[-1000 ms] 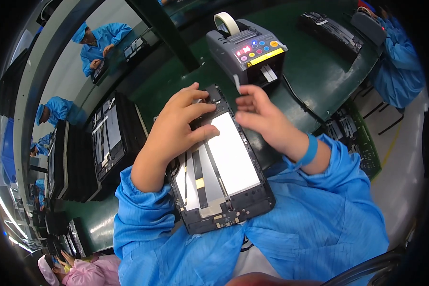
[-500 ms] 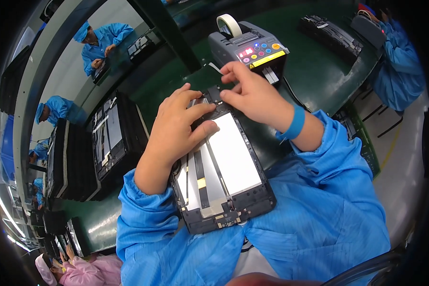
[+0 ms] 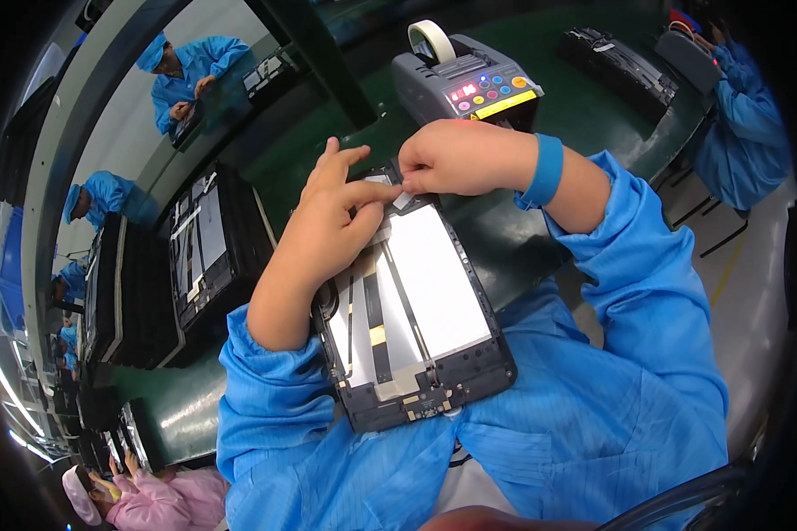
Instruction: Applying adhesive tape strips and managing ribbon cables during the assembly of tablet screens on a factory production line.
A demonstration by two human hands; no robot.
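Observation:
An opened tablet body (image 3: 443,274) leans against my front, its silver and black inner side facing up. My left hand (image 3: 332,217) rests over its upper left part with fingers spread, the index fingertip beside a small pale strip of tape (image 3: 403,201). My right hand (image 3: 469,159) is closed in a pinch at the tablet's far end, with its fingertips at that strip. The strip touches the dark upper part of the tablet; how much of it is stuck down cannot be seen. A blue band (image 3: 543,171) circles my right wrist.
A grey tape dispenser (image 3: 465,80) with a cream roll stands beyond my right hand. Stacked tablet bodies in black trays (image 3: 208,252) stand at the left. More parts (image 3: 615,66) lie at the far right. Co-workers in blue and pink sit around the green table (image 3: 190,416).
My right hand has turned and come down toward the tablet, bringing the tape strip onto its far end. My left index finger has straightened toward the strip.

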